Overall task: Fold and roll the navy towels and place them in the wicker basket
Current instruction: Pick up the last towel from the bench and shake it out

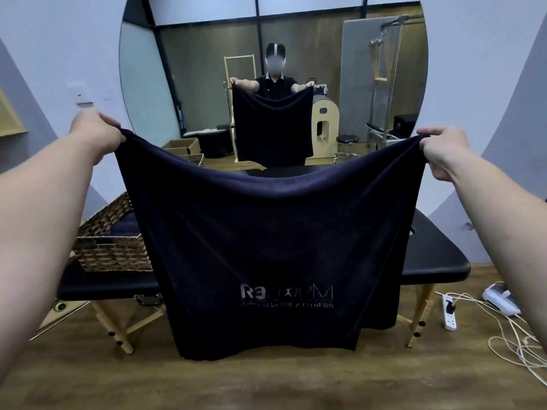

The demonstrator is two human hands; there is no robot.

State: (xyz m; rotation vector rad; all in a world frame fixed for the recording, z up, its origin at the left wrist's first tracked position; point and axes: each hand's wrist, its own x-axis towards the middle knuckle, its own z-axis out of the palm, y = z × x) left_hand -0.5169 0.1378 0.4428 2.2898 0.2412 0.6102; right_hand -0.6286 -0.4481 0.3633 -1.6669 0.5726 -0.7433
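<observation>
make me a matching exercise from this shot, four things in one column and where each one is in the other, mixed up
Things
1. navy towel
2. wicker basket
3. power strip
4. round mirror

Places
A. on the wooden floor, right of the table
B. on the wall behind the table
C. held up by its top corners between the left hand and right hand
D. on the left end of the black massage table

Pairs: 1-C, 2-D, 3-A, 4-B
</observation>
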